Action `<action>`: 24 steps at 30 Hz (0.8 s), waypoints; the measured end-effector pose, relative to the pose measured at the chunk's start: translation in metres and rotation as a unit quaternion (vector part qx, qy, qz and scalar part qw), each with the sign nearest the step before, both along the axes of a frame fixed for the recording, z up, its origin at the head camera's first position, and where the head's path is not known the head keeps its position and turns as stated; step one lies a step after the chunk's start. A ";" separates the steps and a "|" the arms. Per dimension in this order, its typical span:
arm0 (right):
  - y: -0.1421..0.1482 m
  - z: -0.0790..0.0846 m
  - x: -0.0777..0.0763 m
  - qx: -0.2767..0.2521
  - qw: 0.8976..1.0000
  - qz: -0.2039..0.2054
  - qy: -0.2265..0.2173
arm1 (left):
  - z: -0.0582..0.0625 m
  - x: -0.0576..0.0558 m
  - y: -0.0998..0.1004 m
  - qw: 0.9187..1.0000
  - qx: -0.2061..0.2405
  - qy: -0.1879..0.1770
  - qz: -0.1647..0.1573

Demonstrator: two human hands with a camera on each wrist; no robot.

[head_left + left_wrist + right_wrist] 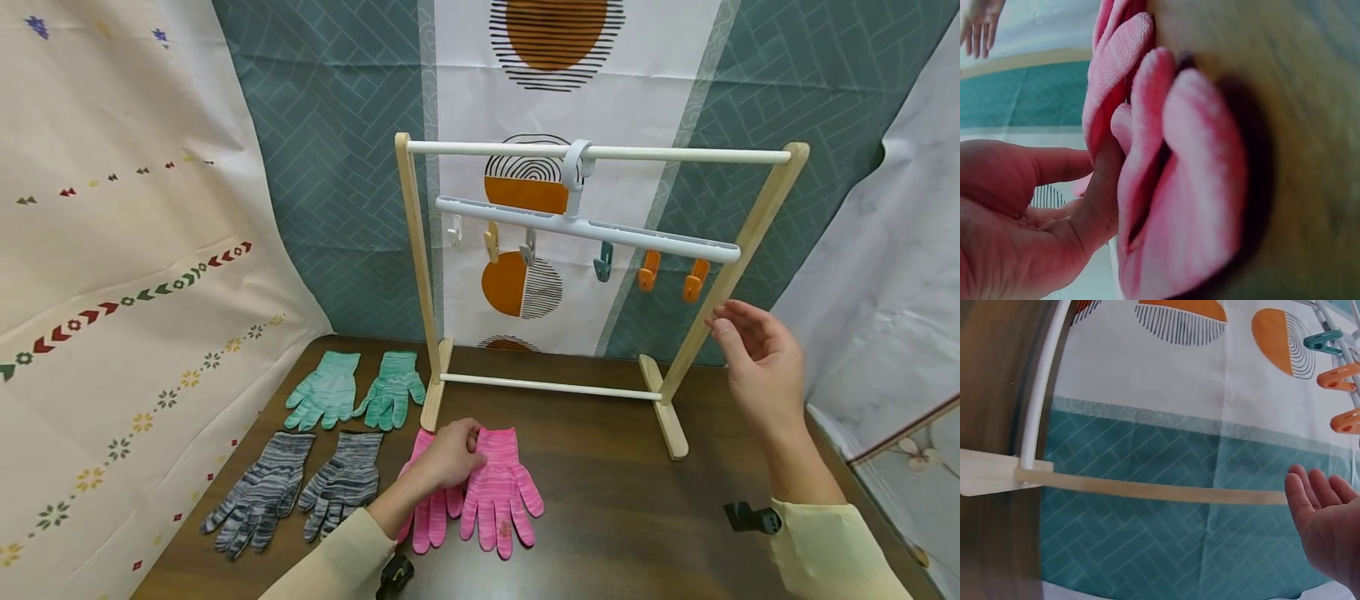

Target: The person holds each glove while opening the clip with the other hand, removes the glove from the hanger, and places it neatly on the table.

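Two pink gloves lie side by side on the table. My left hand reaches over the left pink glove, covering part of it, and pinches the cuff edge of the right pink glove. In the left wrist view, thumb and finger meet at the pink knit fabric. My right hand hangs in the air beside the rack's right post, fingers loosely bent and holding nothing. Above and left of it, orange clips hang from a white hanger.
A wooden rack with white rods carries the hanger; its feet stand on the brown table. Left of the pink pair lie green gloves and grey striped gloves. More clips, including a teal clip, hang along the hanger. Patterned cloth surrounds the table.
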State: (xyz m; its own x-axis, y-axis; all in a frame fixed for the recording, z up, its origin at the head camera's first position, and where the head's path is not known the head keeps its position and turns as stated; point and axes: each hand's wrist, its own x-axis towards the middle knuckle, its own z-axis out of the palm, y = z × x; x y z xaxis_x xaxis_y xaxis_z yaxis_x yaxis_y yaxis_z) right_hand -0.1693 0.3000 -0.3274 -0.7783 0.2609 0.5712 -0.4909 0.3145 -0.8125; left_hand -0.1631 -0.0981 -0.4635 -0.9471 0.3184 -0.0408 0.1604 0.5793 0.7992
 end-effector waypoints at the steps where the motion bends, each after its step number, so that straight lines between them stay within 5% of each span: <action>1: 0.001 -0.003 0.001 0.013 1.000 -0.009 -0.005 | 0.000 0.000 0.000 1.000 -0.004 0.004 0.002; 7: 0.008 -0.018 0.006 0.064 0.996 -0.046 -0.035 | 0.003 0.003 -0.001 0.999 -0.021 0.022 0.009; 15: 0.011 -0.033 0.013 0.099 0.993 -0.044 -0.042 | 0.010 0.010 -0.008 1.000 0.022 0.006 0.003; 24: 0.016 -0.044 0.021 0.181 0.980 -0.062 -0.053 | 0.024 0.012 -0.021 0.999 -0.008 0.027 0.028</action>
